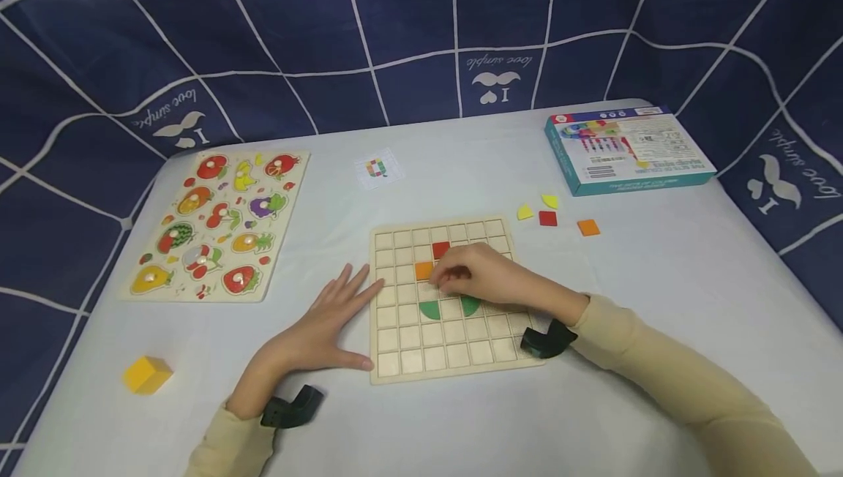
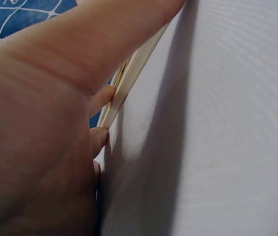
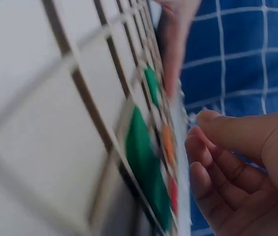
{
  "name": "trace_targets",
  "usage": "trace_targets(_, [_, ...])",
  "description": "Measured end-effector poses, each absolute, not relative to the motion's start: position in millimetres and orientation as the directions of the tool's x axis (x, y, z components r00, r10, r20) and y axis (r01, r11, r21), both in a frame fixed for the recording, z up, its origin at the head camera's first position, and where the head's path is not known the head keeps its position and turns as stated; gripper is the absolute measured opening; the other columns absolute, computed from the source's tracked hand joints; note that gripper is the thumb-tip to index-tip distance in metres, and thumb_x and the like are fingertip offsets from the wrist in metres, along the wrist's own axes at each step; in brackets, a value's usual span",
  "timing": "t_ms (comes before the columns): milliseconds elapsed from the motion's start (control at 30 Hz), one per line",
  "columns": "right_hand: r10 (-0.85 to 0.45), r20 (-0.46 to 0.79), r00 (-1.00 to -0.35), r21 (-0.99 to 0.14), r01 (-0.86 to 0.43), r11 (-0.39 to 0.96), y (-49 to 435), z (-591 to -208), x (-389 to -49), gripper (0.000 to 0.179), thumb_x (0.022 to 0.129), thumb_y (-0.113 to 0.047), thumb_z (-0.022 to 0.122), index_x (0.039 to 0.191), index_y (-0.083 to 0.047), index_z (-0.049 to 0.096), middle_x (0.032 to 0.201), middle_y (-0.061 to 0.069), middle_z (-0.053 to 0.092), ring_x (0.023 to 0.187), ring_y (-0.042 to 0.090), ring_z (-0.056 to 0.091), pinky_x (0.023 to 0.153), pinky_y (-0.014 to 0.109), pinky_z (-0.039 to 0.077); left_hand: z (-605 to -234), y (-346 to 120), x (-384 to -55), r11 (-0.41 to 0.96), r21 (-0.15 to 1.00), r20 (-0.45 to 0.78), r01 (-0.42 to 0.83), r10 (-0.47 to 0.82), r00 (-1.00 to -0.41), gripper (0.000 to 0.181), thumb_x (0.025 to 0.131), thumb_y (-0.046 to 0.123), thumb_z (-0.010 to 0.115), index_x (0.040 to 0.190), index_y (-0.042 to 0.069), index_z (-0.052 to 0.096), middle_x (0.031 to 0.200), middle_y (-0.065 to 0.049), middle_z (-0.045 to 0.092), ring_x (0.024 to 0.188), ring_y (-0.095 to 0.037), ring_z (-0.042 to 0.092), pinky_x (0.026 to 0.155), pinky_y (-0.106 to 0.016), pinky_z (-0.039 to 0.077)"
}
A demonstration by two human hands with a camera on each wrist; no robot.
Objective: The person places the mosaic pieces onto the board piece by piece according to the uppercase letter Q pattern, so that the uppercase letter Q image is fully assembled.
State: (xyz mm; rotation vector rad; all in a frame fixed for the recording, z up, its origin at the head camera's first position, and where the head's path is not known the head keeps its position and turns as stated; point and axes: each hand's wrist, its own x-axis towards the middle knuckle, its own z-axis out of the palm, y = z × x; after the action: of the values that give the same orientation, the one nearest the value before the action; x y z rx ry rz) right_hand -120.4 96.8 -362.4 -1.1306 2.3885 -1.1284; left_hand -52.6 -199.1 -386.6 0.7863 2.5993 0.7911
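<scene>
A square wooden grid board (image 1: 395, 360) lies on the white table. It holds a red square tile (image 1: 440, 249), an orange square tile (image 1: 424, 271) and two green quarter-round tiles (image 1: 430, 309). My left hand (image 1: 329, 323) is spread flat at the board's left edge, its thumb and fingertips touching the rim; the left wrist view shows two fingertips (image 2: 99, 137) against the edge. Over the board's middle hovers my right hand (image 1: 484, 272), just right of the orange tile. In the right wrist view its fingers (image 3: 200, 179) are loosely bent, with no tile visible between them and the thumb.
Right of the board lie two yellow quarter-round tiles (image 1: 525, 212), a red tile (image 1: 548, 219) and an orange tile (image 1: 588, 227). Behind them is a box (image 1: 632, 151). A pattern card (image 1: 377, 168), fruit puzzle (image 1: 217, 224) and yellow block (image 1: 148, 374) are further left.
</scene>
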Motion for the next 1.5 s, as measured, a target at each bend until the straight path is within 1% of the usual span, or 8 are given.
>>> trace_targets(200, [-0.587,0.123,-0.8,-0.774,-0.448,0.448,152.6,-355.7,-134.5,0.014,0.084,-0.004,0.07,0.097,-0.006,0.072,0.092,0.0,0.067,0.081,0.015,0.056,0.073,0.029,0.048,-387.0,-201.7,-48.6,0.705,0.587,-0.139,0.398,0.572,-0.808,0.115,0.059,0.062,0.077,0.15,0.017,0.023,0.156,-0.009,0.004,0.139,-0.028,-0.012,0.108,-0.051,-0.001])
trace_targets(367, [-0.373,0.097,-0.923,-0.775,-0.306,0.553,212.5,-355.3,-144.1,0.017,0.087,-0.006,0.067,0.103,-0.002,0.07,0.096,0.008,0.066,0.078,0.02,0.058,0.063,0.026,0.05,-386.8,-202.4,-46.5,0.706,0.585,-0.138,0.399,0.571,-0.809,0.115,0.059,0.062,0.077,0.15,0.018,0.022,0.156,-0.009,0.003,0.139,-0.029,-0.012,0.108,-0.05,-0.001])
trace_targets(500, [-0.213,0.026,-0.977,-0.764,-0.157,0.625,252.8,-357.6,-146.8,0.024,0.09,-0.014,0.064,0.11,-0.001,0.067,0.104,0.013,0.065,0.083,0.021,0.056,0.063,0.022,0.049,-386.9,-203.1,-45.7,0.707,0.583,-0.134,0.4,0.569,-0.811,0.115,0.059,0.062,0.077,0.15,0.018,0.022,0.156,-0.009,0.003,0.139,-0.029,-0.012,0.108,-0.049,-0.001])
trace_targets(633, [-0.129,-0.034,-0.991,-0.741,-0.062,0.668,279.2,-362.7,-149.7,0.034,0.092,-0.024,0.061,0.116,0.0,0.064,0.108,0.015,0.063,0.084,0.02,0.054,0.066,0.018,0.044,-387.0,-203.5,-46.1,0.709,0.582,-0.134,0.399,0.567,-0.813,0.115,0.059,0.062,0.077,0.15,0.018,0.022,0.156,-0.009,0.003,0.139,-0.028,-0.012,0.109,-0.049,-0.001])
trace_targets(733, [-0.12,-0.072,-0.99,-0.734,-0.029,0.679,288.5,-366.9,-151.9,0.039,0.092,-0.027,0.061,0.119,0.0,0.062,0.113,0.016,0.061,0.084,0.02,0.052,0.067,0.017,0.041,-387.1,-203.2,-46.8,0.707,0.582,-0.133,0.401,0.57,-0.811,0.115,0.059,0.062,0.077,0.15,0.018,0.022,0.156,-0.009,0.003,0.139,-0.029,-0.012,0.108,-0.049,-0.001])
trace_targets(900, [-0.16,-0.108,-0.981,-0.708,-0.037,0.706,291.4,-370.9,-153.3,0.038,0.092,-0.023,0.061,0.122,0.001,0.06,0.117,0.019,0.058,0.086,0.022,0.049,0.068,0.017,0.041,-386.9,-202.4,-47.6,0.698,0.585,-0.121,0.413,0.578,-0.807,0.115,0.06,0.062,0.077,0.15,0.017,0.022,0.155,-0.009,0.003,0.139,-0.029,-0.011,0.108,-0.05,-0.001])
trace_targets(1167, [-0.182,-0.043,-0.982,-0.639,-0.113,0.761,289.2,-376.6,-154.2,0.027,0.088,-0.007,0.064,0.114,0.002,0.064,0.103,0.016,0.057,0.086,0.026,0.043,0.069,0.031,0.038,-385.3,-202.1,-48.2,0.699,0.586,-0.125,0.409,0.577,-0.807,0.115,0.06,0.061,0.077,0.15,0.017,0.022,0.155,-0.01,0.003,0.139,-0.03,-0.011,0.108,-0.05,-0.001])
trace_targets(1500, [-0.167,-0.003,-0.986,-0.65,-0.125,0.749,290.4,-376.4,-152.7,0.019,0.084,0.001,0.067,0.102,0.003,0.062,0.088,0.014,0.058,0.077,0.027,0.048,0.061,0.016,0.039,-386.0,-201.2,-51.7,0.701,0.582,-0.134,0.412,0.583,-0.802,0.115,0.06,0.062,0.077,0.15,0.018,0.021,0.156,-0.008,0.002,0.139,-0.028,-0.012,0.109,-0.048,-0.001])
